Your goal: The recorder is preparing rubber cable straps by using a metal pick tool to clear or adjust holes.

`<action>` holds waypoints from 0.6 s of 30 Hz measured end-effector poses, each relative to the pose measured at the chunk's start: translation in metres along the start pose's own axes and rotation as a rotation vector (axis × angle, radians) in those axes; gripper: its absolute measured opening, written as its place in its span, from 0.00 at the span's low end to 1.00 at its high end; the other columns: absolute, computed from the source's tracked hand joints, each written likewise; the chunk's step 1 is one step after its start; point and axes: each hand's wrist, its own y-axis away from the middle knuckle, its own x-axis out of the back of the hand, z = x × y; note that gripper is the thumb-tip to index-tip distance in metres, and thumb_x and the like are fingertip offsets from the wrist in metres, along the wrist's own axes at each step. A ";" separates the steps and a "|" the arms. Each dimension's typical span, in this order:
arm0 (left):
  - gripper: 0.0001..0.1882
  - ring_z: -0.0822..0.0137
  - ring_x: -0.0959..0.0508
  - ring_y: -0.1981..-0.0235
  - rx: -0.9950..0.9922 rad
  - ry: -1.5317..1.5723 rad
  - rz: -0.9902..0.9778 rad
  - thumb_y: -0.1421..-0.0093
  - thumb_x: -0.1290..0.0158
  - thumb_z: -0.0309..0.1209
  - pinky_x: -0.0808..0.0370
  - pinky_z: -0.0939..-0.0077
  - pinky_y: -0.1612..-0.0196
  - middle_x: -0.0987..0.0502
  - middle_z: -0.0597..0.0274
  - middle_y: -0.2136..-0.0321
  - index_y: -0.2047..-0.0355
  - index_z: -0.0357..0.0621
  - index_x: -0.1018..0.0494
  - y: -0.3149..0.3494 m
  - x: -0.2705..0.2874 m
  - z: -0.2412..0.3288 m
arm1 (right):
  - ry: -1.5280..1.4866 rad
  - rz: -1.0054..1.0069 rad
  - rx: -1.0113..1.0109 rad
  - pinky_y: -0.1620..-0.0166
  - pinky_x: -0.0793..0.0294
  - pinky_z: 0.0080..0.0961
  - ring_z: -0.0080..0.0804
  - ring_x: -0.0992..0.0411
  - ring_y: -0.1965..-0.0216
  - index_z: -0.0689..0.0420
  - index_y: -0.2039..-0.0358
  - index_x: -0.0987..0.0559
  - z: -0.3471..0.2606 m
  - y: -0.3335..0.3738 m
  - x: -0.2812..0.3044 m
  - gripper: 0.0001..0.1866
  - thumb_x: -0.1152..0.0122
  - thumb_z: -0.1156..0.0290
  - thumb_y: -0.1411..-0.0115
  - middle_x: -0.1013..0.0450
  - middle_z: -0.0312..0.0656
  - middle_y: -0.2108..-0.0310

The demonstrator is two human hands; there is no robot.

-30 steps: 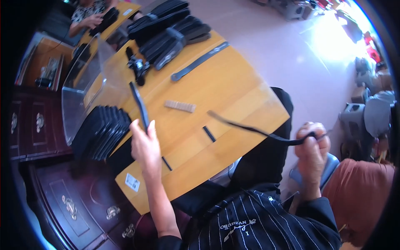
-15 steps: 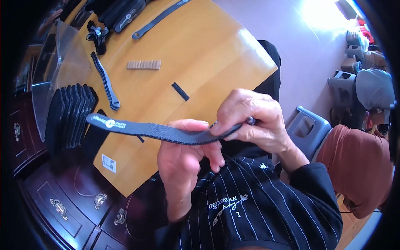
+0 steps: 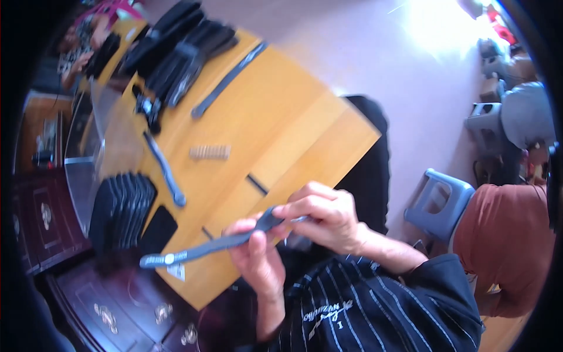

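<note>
A long dark grey strap [image 3: 217, 243] with white print near its rounded far-left end stretches between my hands, over the table's near edge. My left hand [image 3: 261, 261] supports it from below, with the thumb pressed on its upper face. Close by, my right hand [image 3: 325, 223] pinches the strap's other end, where it bends or twists between the two hands. The tip inside the right fingers is partly hidden and blurred. Beyond my hands on the wooden table [image 3: 293, 141] lie a small black strip [image 3: 257, 184] and a ridged tan strip [image 3: 210, 152].
Another grey strap [image 3: 229, 79] and a narrow folded strap [image 3: 164, 167] lie farther out. Black bundles [image 3: 176, 58] are heaped at the far left. Upright black pads [image 3: 123, 211] stand by a clear plastic panel [image 3: 111, 123]. A grey-blue stool [image 3: 437, 202] is at right. Another person's hand [image 3: 82, 61] shows far left.
The view has shifted, so the table sits lower in it. The strap's printed end now slopes down to the left, and my left thumb has come over onto the strap.
</note>
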 end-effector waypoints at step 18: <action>0.10 0.55 0.21 0.57 -0.104 -0.141 -0.006 0.36 0.50 0.25 0.23 0.67 0.54 0.27 0.43 0.55 0.56 0.38 0.33 -0.021 0.027 0.009 | 0.034 -0.245 -0.115 0.70 0.26 0.30 0.42 0.25 0.72 0.57 0.55 0.27 -0.020 -0.011 -0.008 0.10 0.47 0.72 0.37 0.28 0.43 0.70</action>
